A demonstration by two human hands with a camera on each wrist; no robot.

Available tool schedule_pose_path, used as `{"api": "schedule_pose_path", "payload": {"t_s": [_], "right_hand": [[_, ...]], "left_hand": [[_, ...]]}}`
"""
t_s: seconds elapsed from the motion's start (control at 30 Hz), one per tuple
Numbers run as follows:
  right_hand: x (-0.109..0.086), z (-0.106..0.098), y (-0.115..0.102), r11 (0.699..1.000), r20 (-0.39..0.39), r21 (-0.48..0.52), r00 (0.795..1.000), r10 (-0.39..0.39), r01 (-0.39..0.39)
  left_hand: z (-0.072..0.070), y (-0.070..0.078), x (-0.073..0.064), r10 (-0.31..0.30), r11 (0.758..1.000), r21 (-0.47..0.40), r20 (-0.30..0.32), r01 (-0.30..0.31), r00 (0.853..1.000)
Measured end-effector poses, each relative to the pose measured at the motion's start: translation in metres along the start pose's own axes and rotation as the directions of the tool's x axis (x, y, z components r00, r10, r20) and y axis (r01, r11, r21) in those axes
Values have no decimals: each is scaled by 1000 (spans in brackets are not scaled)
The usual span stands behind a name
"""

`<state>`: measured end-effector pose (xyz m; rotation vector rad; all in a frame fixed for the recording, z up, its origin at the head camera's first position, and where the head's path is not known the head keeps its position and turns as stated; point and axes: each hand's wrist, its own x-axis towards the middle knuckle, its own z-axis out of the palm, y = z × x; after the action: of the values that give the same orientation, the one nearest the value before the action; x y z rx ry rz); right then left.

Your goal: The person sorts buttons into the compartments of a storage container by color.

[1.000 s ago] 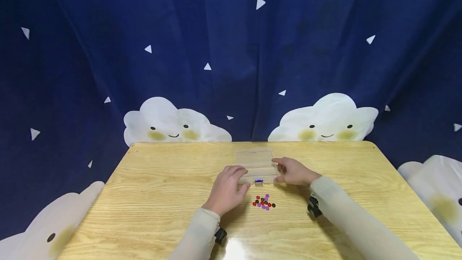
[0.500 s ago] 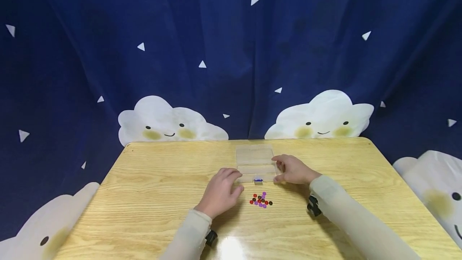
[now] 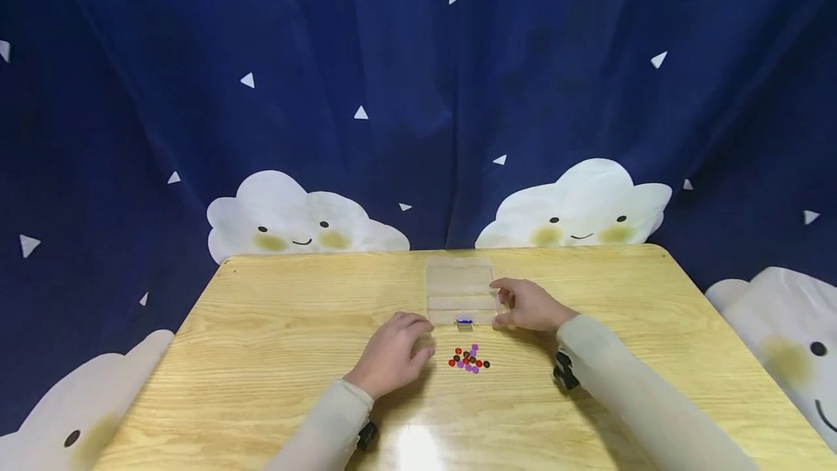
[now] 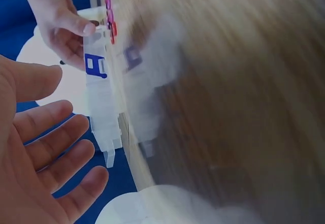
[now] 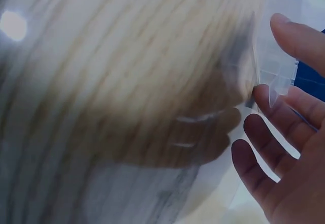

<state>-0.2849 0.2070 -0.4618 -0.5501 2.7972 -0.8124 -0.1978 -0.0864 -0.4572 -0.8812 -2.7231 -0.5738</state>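
Observation:
A clear plastic box (image 3: 445, 317) with its lid (image 3: 460, 276) folded back stands on the table, a blue latch (image 3: 464, 322) at its front. My right hand (image 3: 531, 305) holds the box's right end, with the thumb at the front corner and the fingers on the side. In the right wrist view the thumb (image 5: 299, 38) lies by the front wall. My left hand (image 3: 394, 355) hovers left of the box, apart from it, fingers loosely spread. In front of the box lie several small round red, black and purple pieces (image 3: 466, 361).
The wooden table (image 3: 294, 325) ends at a back edge close behind the lid. Behind it hangs a dark blue curtain (image 3: 392, 57) with cloud prints. Both wrists wear black camera mounts (image 3: 565, 371).
My left hand has drawn away from the box, to the left and slightly toward me. The right hand stays at the box's end. The head view has shifted a little.

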Motion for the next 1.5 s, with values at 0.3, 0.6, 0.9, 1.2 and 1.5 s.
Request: {"api": "schedule_pose_path", "payload": {"t_s": [0.3, 0.6, 0.9, 1.2, 1.5], "right_hand": [[2, -2, -2, 1000, 13, 4, 1000, 6, -6], [1, -1, -1, 1000, 7, 24, 1000, 10, -10], [-1, -1, -3, 999, 8, 24, 1000, 22, -22], [-2, 2, -6, 997, 1, 80, 1000, 3, -3], [-4, 3, -3, 990, -2, 137, 1000, 7, -7]], "left_hand": [[8, 11, 3, -6, 999, -44, 54, 8, 999], [11, 15, 2, -23, 998, -48, 88, 28, 996], [10, 16, 3, -16, 998, -63, 90, 21, 996], [12, 18, 5, -26, 994, -102, 91, 35, 996], [12, 17, 7, -39, 989, -141, 91, 52, 995]]}}
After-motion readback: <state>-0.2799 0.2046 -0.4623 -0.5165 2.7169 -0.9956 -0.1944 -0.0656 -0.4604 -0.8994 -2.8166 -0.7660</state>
